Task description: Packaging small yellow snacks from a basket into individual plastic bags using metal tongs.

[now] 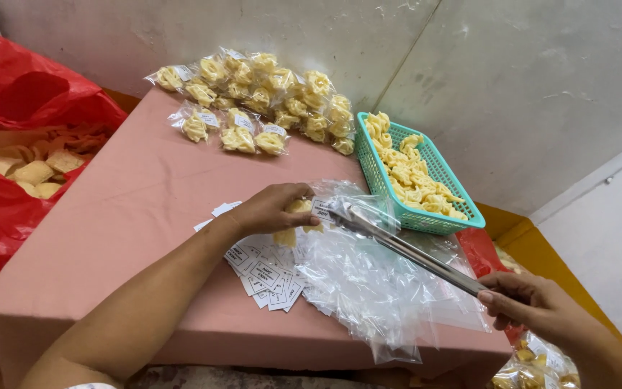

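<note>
at frame centre, the left hand [271, 209] pinches a small clear plastic bag [304, 216] of yellow crackers while the right hand [534, 302] squeezes long steel tongs [397, 245] together; the bag mouth is best held wide and steady.

A heap of small clear packets of yellow crackers [260, 97], some bearing little white labels, lies at the far edge of the pink table by the wall. Near the front edge a spread of small white paper labels [264, 274] lies beside and partly under a pile of empty clear plastic bags [376, 288]. The left hand [271, 209] holds one clear bag [304, 216] with yellow crackers and a white label, and more filled clear packets [534, 364] sit low at the right.
</note>
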